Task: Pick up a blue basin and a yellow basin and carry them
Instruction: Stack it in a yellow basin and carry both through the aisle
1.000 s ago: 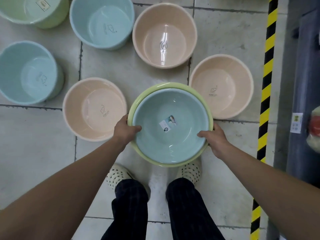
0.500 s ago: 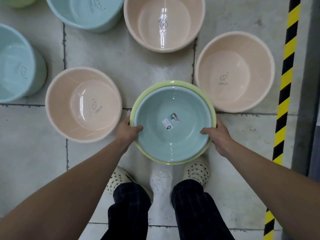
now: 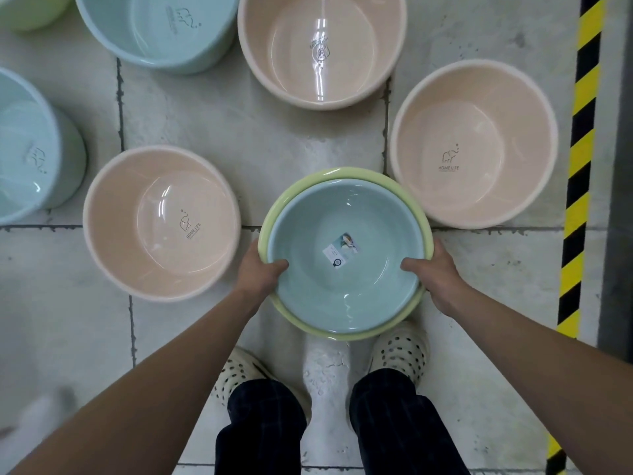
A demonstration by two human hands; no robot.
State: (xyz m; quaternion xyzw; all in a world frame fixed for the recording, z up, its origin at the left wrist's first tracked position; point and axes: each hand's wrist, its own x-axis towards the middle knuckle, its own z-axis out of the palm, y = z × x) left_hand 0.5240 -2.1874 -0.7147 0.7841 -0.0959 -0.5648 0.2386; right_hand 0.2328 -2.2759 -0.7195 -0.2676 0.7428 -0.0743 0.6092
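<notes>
so the blue basin (image 3: 325,289) is nested inside the yellow basin (image 3: 342,173), only the yellow rim shows around it like a ring. the pair sits right in front of the person, above their feet, and the near edge overlaps the right clog (image 3: 400,347), so i'd say the stack is off the floor (image 3: 239,132) and in the air, not resting on it.

left hand (image 3: 260,272) grips the left side of the stack, thumb hooked over both rims into the blue one, the other fingers tucked underneath where you can't see them. right hand (image 3: 436,272) does the same on the right side, mirror image. both hands are wrapped round the rims, neither is loose.

progress wise: the picking up part looks done to me, both colours collected and stacked as one load. what's left is the carrying itself. where they're headed, no idea, nothing in view says.

around it there are three pink basins (image 3: 161,224) on the tiles, one just left of the stack, one just right, one further ahead. a couple more blue ones sit off at the top left. there's a small sticker (image 3: 342,250) in the bottom of the held blue one, and a black and yellow stripe (image 3: 582,166) runs along the floor on the right.
</notes>
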